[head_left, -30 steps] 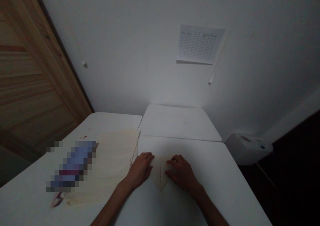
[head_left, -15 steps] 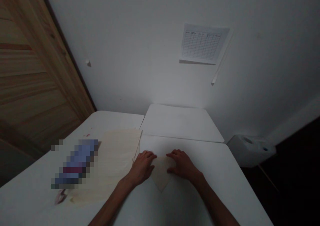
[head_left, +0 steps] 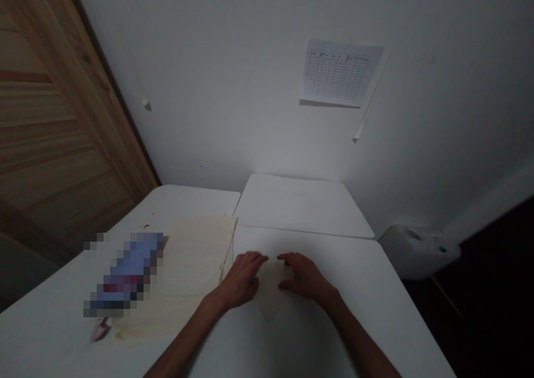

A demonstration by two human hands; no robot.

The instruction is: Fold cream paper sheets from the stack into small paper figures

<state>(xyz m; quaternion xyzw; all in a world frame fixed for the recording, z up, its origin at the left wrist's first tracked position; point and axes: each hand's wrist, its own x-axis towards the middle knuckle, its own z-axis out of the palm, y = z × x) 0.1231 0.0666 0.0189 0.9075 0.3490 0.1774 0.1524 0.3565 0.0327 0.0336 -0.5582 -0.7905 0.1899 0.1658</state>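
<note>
A small cream-coloured sheet of paper (head_left: pixel 269 297) lies on the white table, one pointed corner towards me. My left hand (head_left: pixel 242 278) rests at its left side, fingertips at the upper edge and thumb apart from them. Opposite, my right hand (head_left: pixel 305 275) touches the sheet's right side with fingers stretched out and thumb spread lower down. Both hands are open, and parts of the paper's side edges are hidden beneath them. Left of my left hand lies a stack of larger cream sheets (head_left: pixel 196 255).
A blurred-out blue item (head_left: pixel 129 272) lies at the left beside the stack, with a small pinkish object (head_left: pixel 101 329) below it. White table panels (head_left: pixel 306 205) meet the wall. A printed form (head_left: pixel 340 74) hangs there. A white container (head_left: pixel 419 253) stands right of the table.
My left hand's fingertips have slid slightly right and up along the paper's upper edge, closer to the right hand. The right hand and the paper have hardly moved.
</note>
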